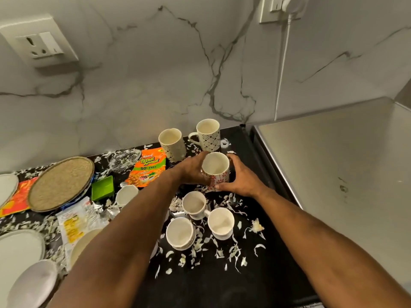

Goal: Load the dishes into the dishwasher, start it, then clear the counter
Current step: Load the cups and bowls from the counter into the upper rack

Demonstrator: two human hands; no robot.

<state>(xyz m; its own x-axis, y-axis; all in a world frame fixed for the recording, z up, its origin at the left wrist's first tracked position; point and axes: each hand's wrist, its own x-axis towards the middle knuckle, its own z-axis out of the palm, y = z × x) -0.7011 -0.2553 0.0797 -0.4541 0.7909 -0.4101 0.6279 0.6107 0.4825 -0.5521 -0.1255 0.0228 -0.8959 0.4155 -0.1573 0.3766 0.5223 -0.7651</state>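
Both the left hand (191, 172) and the right hand (239, 178) curl around the red-patterned mug (215, 172), just in front of the two diamond-patterned mugs (209, 135), so I judge collecting dishes is underway, and next it needs a steady lift.

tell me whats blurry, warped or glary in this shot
Head view: wide-angle bend curves the wall socket and the steel top's edge; soft sheen on that steel, no harsh glare; the red-patterned mug between both hands is fairly sharp, the plates at lower left are soft.

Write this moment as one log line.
stage: loading dishes | both hands grip red-patterned mug | other cups on counter
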